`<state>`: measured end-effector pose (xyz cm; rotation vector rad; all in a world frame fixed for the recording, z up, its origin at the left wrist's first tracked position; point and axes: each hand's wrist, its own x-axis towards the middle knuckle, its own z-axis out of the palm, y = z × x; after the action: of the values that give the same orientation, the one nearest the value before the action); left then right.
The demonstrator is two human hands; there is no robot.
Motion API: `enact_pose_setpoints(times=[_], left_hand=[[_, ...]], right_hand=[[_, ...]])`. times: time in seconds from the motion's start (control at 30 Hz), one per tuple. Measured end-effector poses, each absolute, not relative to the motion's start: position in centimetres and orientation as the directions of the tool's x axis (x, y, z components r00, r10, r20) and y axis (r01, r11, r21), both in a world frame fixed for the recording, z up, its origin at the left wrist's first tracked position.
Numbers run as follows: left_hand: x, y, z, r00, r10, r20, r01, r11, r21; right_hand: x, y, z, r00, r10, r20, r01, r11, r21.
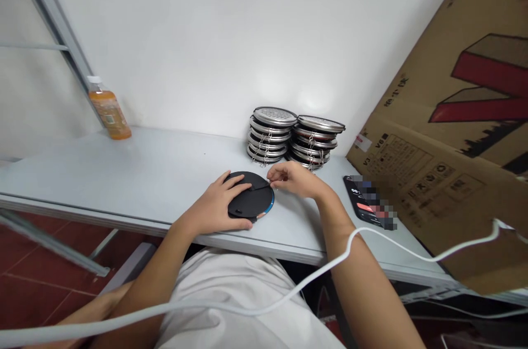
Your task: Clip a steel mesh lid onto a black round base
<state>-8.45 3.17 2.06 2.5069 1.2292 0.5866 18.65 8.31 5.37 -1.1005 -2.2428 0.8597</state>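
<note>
- Surface: long pale grey-white table [136, 173] with a metal front edge, set against a plain white wall [231, 30]; dark red tiled floor [37, 283] below at the left.
- Room fittings: slanted grey metal frame bar [53, 19] at the upper left; large brown corrugated cardboard sheet with red and black print [457, 134] leaning at the right, its lower edge on the table.
- Count, bottles: one clear plastic bottle of orange drink [109, 110], upright, at the far left of the table by the wall.
- Count, stacks: two stacks of round silver metal mesh discs [295, 137], side by side and touching or nearly so, against the wall; the number of discs per stack cannot be told exactly.
- Count, phones: one black smartphone [369, 203], screen lit, flat on the table near the cardboard.
- Count, cables: one white cable [322, 277] crossing the foreground.
- Item in hand: one flat round black disc with a blue edge [252, 198], lying on the table near its front edge, just in front of the stacks.
- Left hand [218, 206]: spread flat on the disc's left half, fingers extended and pressing down, thumb at the near rim.
- Right hand [295, 178]: at the disc's far right rim, fingertips pinched together on a thin dark strip [258, 188] lying across the disc.
</note>
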Motion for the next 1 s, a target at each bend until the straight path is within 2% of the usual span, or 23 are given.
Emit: enact_pose_setpoints(times=[0.13,0.23,0.43,0.6,0.77,1.0], left_hand=[[-8.3,2.8,2.0,0.546,0.776,0.316,0.696,-0.630,0.345],[-8.7,2.7,1.9,0.504,0.790,0.350,0.717,-0.608,0.340],[-8.5,2.6,2.7,0.363,0.870,0.333,0.788,-0.478,0.388],[-5.6,2.5,2.2,0.191,0.888,0.419,0.891,-0.336,0.305],[-4.7,2.8,1.3,0.297,0.866,0.403,0.893,-0.401,0.204],[-7.9,3.6,2.3,0.416,0.884,0.215,0.844,-0.463,0.269]], right_hand=[[19.4,8.5,5.4,-0.603,0.788,0.124,0.493,0.490,-0.719],[19.4,8.5,5.1,-0.620,0.778,0.099,0.502,0.491,-0.712],[17.9,7.7,5.0,-0.595,0.801,0.073,0.509,0.445,-0.737],[16.8,7.3,5.1,-0.620,0.769,0.155,0.497,0.538,-0.681],[17.0,7.7,4.4,-0.618,0.740,0.265,0.515,0.636,-0.574],[16.5,7.6,4.1,-0.658,0.723,0.211,0.509,0.633,-0.583]])
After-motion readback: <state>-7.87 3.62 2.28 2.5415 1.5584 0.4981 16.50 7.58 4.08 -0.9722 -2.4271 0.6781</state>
